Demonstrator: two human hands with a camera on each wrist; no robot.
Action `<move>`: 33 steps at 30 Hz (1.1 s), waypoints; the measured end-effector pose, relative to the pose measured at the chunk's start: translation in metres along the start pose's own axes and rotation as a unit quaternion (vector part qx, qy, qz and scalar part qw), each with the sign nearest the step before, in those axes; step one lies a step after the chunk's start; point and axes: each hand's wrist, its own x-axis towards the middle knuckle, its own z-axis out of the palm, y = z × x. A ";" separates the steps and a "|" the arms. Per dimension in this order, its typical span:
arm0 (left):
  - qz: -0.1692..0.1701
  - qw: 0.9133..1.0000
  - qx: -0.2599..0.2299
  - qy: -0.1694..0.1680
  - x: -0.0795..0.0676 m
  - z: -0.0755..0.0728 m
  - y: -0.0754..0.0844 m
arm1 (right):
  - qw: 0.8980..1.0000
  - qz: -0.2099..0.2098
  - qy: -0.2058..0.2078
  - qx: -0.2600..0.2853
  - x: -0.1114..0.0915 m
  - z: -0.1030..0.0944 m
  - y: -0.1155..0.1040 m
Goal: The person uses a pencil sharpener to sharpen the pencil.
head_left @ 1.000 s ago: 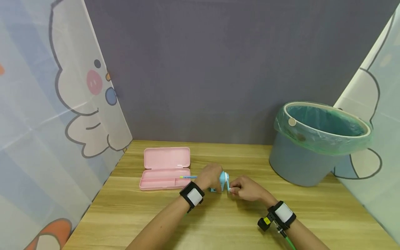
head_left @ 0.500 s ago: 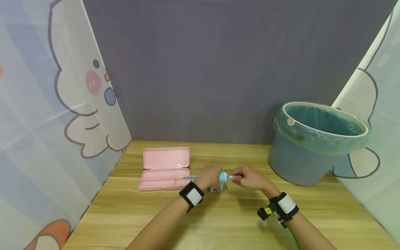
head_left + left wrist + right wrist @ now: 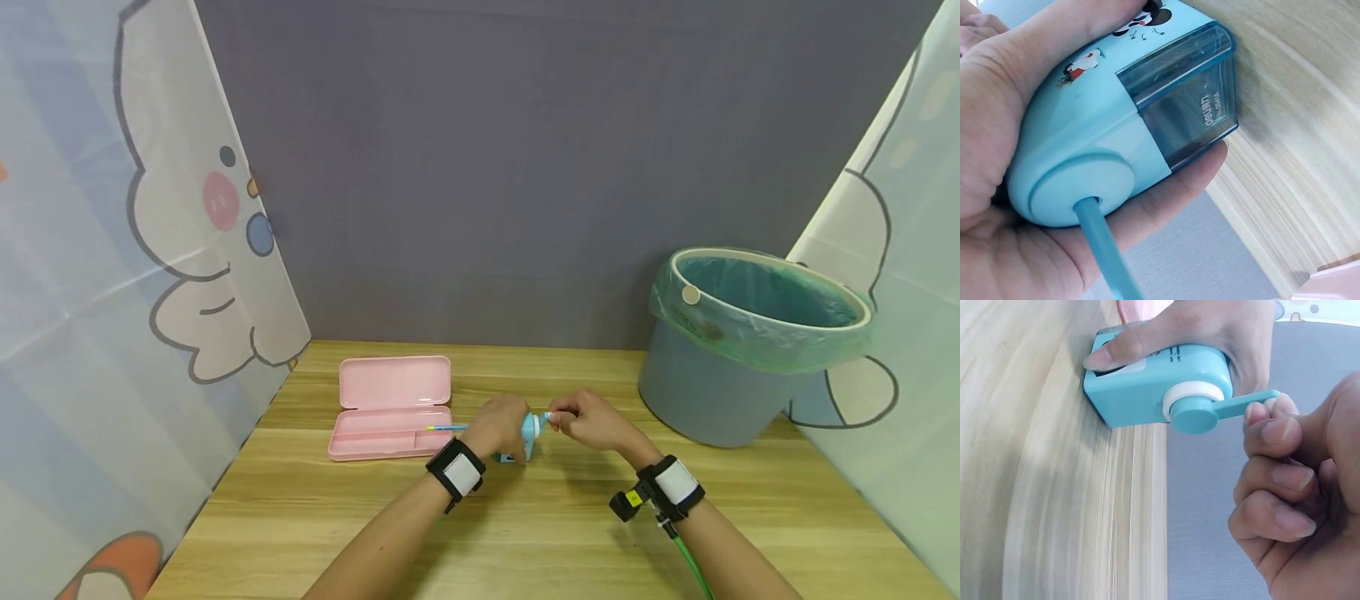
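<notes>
A light-blue crank pencil sharpener (image 3: 1085,119) stands on the table, with a see-through shavings drawer (image 3: 1191,100) at its base. My left hand (image 3: 498,425) grips its body from above, thumb on one side and fingers on the other. A blue pencil (image 3: 1107,250) sticks out of the sharpener's round inlet; its yellow-green end (image 3: 431,428) points left over the pencil case. On the opposite side, my right hand (image 3: 592,418) pinches the white knob at the end of the crank handle (image 3: 1244,405) between thumb and index finger. The other right fingers are curled.
An open pink pencil case (image 3: 367,450) lies left of the sharpener, its lid folded back. At the right rear stands a grey-blue bucket (image 3: 697,392) lined with a green plastic bag. A grey panel (image 3: 480,167) rises behind the table.
My right hand has turned the crank: its handle swung from pointing down, toward me, to pointing up. The left hand keeps holding the sharpener in place. The head view has shifted slightly.
</notes>
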 end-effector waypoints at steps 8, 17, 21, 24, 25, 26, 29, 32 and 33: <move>-0.007 1.000 -0.003 -0.014 0.000 0.002 0.000 | 0.999 -0.003 0.039 -0.006 0.013 0.003 0.010; -0.003 1.000 0.004 -0.013 0.001 0.002 -0.001 | 0.998 -0.016 0.056 -0.037 0.030 0.006 0.025; -0.003 1.000 0.009 -0.017 0.001 0.002 0.001 | 0.998 -0.005 0.040 -0.057 0.034 0.012 0.034; -0.001 1.000 0.010 -0.019 0.000 0.003 0.002 | 0.997 0.005 0.023 -0.067 0.035 0.017 0.039; -0.001 1.000 0.009 -0.019 0.000 0.003 0.002 | 0.997 0.009 0.020 -0.070 0.035 0.019 0.041; 0.000 1.000 0.009 -0.018 0.001 0.003 0.002 | 0.997 0.010 0.016 -0.070 0.035 0.021 0.042; -0.001 1.000 0.004 -0.015 0.001 0.003 0.001 | 0.997 0.010 0.001 -0.075 0.034 0.026 0.044; 0.001 1.000 0.001 -0.013 0.002 0.002 -0.001 | 0.996 0.002 -0.016 -0.084 0.032 0.031 0.046; 0.001 1.000 -0.001 -0.013 0.002 0.002 -0.002 | 0.996 0.001 -0.022 -0.086 0.031 0.033 0.046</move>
